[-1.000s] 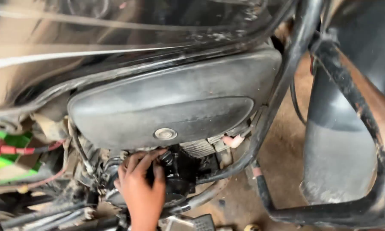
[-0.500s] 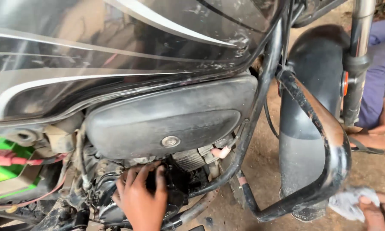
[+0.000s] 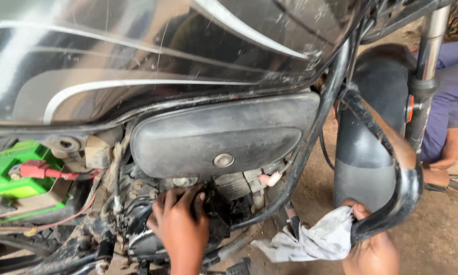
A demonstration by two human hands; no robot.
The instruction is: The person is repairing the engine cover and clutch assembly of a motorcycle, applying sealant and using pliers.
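Note:
My left hand (image 3: pixel 180 229) reaches in from below, fingers spread on the dark, greasy engine part (image 3: pixel 224 216) of a motorcycle, just under the black oval side cover (image 3: pixel 224 135). It holds nothing that I can see. My right hand (image 3: pixel 374 252) is at the lower right, shut on a dirty white rag (image 3: pixel 323 237), beside the lower end of the black crash guard bar (image 3: pixel 404 178). The glossy black fuel tank (image 3: pixel 163 56) with a white stripe fills the top of the view.
A green battery (image 3: pixel 15 173) with a red terminal cap (image 3: pixel 35 169) sits at the left. The front mudguard (image 3: pixel 364 153) and chrome fork (image 3: pixel 427 61) stand at the right. Another person in purple trousers (image 3: pixel 450 86) crouches beyond them on the dirt ground (image 3: pixel 442 229).
The view has swung right and pulled back. My right hand with the rag has come into view at the lower right. My left hand stays on the engine part.

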